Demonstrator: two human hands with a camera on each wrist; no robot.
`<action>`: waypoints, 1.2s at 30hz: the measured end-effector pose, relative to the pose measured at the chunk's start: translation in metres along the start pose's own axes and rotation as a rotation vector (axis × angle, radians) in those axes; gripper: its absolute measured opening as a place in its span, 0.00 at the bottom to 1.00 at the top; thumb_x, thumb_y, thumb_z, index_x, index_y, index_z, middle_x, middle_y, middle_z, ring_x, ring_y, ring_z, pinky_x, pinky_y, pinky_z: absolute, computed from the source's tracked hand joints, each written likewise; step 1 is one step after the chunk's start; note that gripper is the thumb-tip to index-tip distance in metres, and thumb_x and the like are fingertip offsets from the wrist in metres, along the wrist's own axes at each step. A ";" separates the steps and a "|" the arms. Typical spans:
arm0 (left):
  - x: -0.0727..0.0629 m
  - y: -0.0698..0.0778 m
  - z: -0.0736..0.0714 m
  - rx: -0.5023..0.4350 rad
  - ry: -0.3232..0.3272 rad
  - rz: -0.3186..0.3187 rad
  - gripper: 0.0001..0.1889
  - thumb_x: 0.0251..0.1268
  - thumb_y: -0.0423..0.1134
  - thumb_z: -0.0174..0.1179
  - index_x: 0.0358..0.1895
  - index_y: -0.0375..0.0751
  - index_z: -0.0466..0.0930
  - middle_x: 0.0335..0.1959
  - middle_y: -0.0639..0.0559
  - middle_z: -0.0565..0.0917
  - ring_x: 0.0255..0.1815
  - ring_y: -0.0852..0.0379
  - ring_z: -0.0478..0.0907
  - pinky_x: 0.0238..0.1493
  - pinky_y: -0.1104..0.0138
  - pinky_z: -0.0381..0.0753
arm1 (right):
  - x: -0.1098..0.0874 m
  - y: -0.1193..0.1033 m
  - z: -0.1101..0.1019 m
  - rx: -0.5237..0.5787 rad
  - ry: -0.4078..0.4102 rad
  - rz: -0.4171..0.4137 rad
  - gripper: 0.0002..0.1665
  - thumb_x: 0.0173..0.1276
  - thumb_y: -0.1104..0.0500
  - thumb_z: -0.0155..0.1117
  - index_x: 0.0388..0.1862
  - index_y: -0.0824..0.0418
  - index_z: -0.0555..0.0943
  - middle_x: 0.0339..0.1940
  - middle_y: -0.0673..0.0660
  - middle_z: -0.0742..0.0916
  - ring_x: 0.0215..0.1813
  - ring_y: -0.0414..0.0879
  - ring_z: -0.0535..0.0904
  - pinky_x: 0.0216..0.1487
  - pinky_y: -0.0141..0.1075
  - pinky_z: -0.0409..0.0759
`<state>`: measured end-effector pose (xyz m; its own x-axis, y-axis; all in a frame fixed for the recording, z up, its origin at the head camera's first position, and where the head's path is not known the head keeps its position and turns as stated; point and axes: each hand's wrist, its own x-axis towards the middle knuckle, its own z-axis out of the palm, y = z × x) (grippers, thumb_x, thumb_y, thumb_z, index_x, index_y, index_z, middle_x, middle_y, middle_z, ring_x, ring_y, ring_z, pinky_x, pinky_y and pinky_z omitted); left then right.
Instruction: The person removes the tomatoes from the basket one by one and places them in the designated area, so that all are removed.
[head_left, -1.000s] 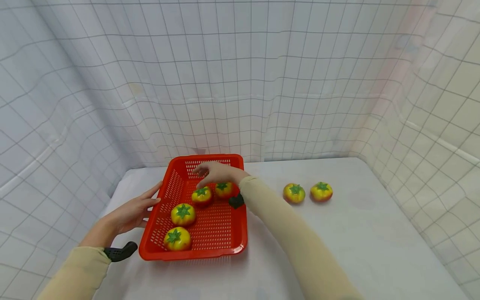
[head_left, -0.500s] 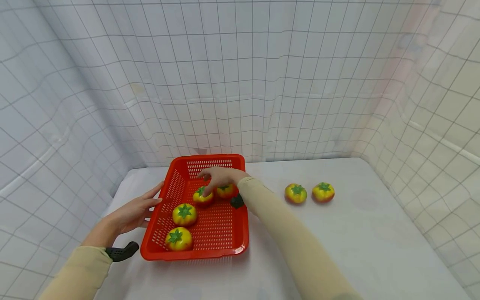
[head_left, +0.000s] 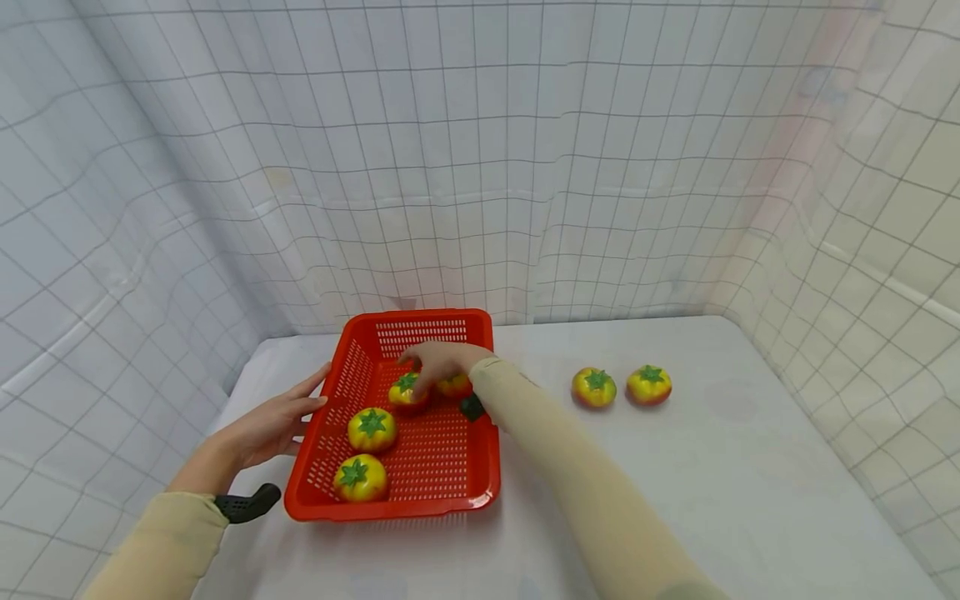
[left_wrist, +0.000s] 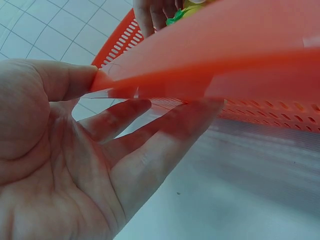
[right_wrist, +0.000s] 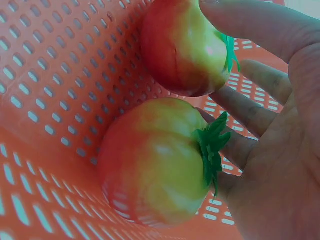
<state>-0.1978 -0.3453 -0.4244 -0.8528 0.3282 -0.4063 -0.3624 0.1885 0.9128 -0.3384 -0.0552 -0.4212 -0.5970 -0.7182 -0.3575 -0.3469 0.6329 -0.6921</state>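
While the left hand [head_left: 262,429], fingers extended and spread, touches the left side of the red perforated plastic basket [head_left: 431,446], the right hand [head_left: 442,362] reaches down inside, well apart from it. Its thumb lies against a red-and-yellow tomato [head_left: 402,390] with a green calyx, in the basket's far half; whether the fingers grip it I cannot tell. A second tomato [head_left: 452,387] sits just beside that one, partly covered by the right hand, and two more tomatoes [head_left: 372,430] lie nearer the basket's front left corner. Another pair of tomatoes [head_left: 594,390] rests on the white table [head_left: 652,483] to the right, before a white gridded curtain [head_left: 465,167]
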 end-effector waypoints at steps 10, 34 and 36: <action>0.001 -0.001 0.000 0.001 0.010 -0.006 0.38 0.85 0.47 0.45 0.83 0.66 0.29 0.80 0.29 0.52 0.60 0.40 0.80 0.53 0.43 0.83 | 0.000 0.001 0.002 -0.048 0.011 0.041 0.42 0.60 0.51 0.79 0.74 0.44 0.73 0.64 0.48 0.79 0.63 0.47 0.72 0.65 0.51 0.74; 0.000 0.001 0.001 -0.005 0.010 -0.008 0.38 0.85 0.46 0.45 0.83 0.66 0.29 0.80 0.29 0.52 0.61 0.40 0.80 0.53 0.43 0.82 | 0.003 -0.001 0.009 -0.095 0.010 0.041 0.37 0.57 0.54 0.81 0.66 0.42 0.78 0.54 0.44 0.81 0.56 0.44 0.73 0.60 0.47 0.76; 0.000 0.001 0.001 -0.006 0.008 -0.007 0.38 0.85 0.46 0.45 0.83 0.66 0.29 0.80 0.30 0.51 0.61 0.40 0.80 0.53 0.43 0.82 | 0.002 -0.002 0.008 -0.097 0.011 0.036 0.37 0.57 0.54 0.81 0.65 0.41 0.78 0.53 0.44 0.81 0.56 0.44 0.74 0.59 0.46 0.77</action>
<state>-0.1981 -0.3444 -0.4238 -0.8530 0.3194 -0.4128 -0.3711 0.1852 0.9100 -0.3329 -0.0606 -0.4259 -0.6183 -0.6915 -0.3735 -0.3932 0.6836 -0.6149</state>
